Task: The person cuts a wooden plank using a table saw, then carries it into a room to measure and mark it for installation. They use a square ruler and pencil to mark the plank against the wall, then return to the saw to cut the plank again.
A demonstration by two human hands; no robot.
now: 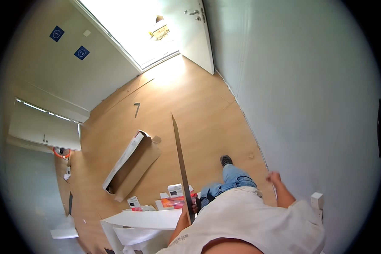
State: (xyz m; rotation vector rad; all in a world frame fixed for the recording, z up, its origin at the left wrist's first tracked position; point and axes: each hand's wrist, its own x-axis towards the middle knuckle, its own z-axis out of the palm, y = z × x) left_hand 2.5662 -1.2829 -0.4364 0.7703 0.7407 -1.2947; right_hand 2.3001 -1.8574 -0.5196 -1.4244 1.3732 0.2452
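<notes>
My left hand (pixel 194 206) is closed around the black grip of a hand saw (pixel 180 154). The saw's long, tapering blade points forward, away from my body, above the wood-look floor. Part of the hand is hidden behind the blade's wide end. Off to the right, near the wall, my right hand (pixel 274 177) is curled into a loose fist, and I see nothing in it. One dark shoe (pixel 226 160) is forward on the floor, below my jeans.
A long cardboard box (pixel 133 165) lies opened to the left, with a metal square (pixel 136 109) beyond it. Small packages (pixel 173 199) lie beside a white table (pixel 144 219). A door (pixel 194 38) stands ajar ahead. A pale wall (pixel 309 101) runs along my right.
</notes>
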